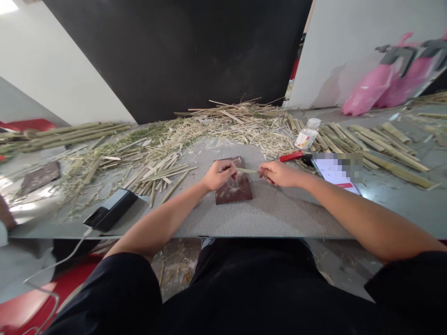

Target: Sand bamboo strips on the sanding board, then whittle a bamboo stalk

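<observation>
Both my hands grip one short pale bamboo strip point(247, 171) over a dark red-brown block point(233, 190) that lies on the grey mat point(265, 214). My left hand point(219, 174) is closed round the strip's left end, just above the block. My right hand point(277, 173) pinches the strip's right end, fingers pressed together. The strip lies roughly level between them. Fine pale shavings lie on the block.
Cut bamboo strips point(157, 174) and shavings point(223, 123) lie behind and to the left. Thicker split bamboo point(380, 144) lies right. A phone point(335, 172), a red-handled tool point(292, 156) and a small bottle point(307, 134) sit by my right hand. A black device with cable point(111, 209) sits left.
</observation>
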Motion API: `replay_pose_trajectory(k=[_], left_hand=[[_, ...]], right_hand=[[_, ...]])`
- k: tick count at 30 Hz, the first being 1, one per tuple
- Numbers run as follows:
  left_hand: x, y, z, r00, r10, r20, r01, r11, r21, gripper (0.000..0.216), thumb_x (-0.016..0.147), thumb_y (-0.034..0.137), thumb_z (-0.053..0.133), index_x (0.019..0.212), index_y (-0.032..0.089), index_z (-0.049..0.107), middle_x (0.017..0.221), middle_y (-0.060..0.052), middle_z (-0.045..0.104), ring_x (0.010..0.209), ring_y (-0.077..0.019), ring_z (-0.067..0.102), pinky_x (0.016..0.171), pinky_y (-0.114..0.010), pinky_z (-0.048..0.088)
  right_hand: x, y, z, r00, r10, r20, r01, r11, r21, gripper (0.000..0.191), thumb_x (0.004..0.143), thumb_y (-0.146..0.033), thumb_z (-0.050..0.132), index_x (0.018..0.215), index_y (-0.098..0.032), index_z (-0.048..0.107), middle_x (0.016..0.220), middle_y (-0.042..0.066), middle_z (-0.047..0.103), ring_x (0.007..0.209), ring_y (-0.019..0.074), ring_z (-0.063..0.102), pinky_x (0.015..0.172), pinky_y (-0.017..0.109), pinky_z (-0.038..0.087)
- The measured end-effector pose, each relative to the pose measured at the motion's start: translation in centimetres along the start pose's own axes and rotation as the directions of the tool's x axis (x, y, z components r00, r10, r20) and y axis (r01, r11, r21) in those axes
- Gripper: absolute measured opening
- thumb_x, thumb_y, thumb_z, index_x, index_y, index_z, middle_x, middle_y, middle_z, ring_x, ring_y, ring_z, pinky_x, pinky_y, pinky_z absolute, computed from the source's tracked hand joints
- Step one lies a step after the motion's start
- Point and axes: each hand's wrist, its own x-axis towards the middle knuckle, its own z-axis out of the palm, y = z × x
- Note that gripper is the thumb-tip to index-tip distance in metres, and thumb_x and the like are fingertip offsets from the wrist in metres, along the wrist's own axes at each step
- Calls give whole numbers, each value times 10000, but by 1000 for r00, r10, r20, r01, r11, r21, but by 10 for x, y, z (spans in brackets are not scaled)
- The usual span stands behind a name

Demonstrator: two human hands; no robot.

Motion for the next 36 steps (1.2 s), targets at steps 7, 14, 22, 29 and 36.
replay_pose_trajectory(k=[7, 14, 22, 29, 36], left_hand=[[-2, 2, 4, 999, 13, -29, -8, 982, 187, 327, 1018, 359, 510, 808, 172, 675, 803, -48, 728, 731, -151, 625, 709, -291, 465], [0, -2, 2, 998, 6, -68, 9, 977, 212, 246, 988, 323, 536, 876, 171, 694, 853, -48, 744, 796, -172, 667, 759, -301, 487], [2, -6, 3, 997, -48, -65, 61, 977, 205, 230, 963, 308, 575, 819, 186, 706, 818, -34, 746, 771, -166, 662, 746, -303, 488], [4, -11, 0, 995, 96, -25, -78, 915, 395, 158, 938, 255, 573, 911, 214, 723, 955, -52, 764, 919, -211, 699, 891, -389, 517], [3, -24, -13, 981, 37, 192, -132, 850, 510, 588, 877, 615, 708, 1350, 275, 627, 1515, -138, 549, 1439, -375, 491, 1183, -598, 345]], right_hand=[[3, -1, 6, 992, -91, -86, 88, 996, -34, 285, 1062, -425, 454, 915, -226, 594, 727, 5, 656, 622, 164, 582, 630, 301, 411], [10, 3, 13, 940, -109, -324, 101, 994, -40, 207, 971, -396, 618, 878, -213, 647, 811, 38, 699, 734, 196, 608, 694, 337, 429], [11, 5, 18, 940, -123, -319, 102, 991, -82, 162, 964, -376, 618, 886, -236, 644, 785, 41, 701, 716, 212, 613, 673, 360, 430], [28, 10, 22, 987, -2, -162, 16, 996, 86, 415, 1006, -553, 538, 776, -216, 612, 686, 30, 664, 590, 169, 540, 609, 335, 390], [29, 12, 25, 940, -95, -329, 76, 995, -69, 164, 867, -358, 771, 868, -214, 691, 775, 26, 685, 695, 189, 590, 671, 347, 427]])
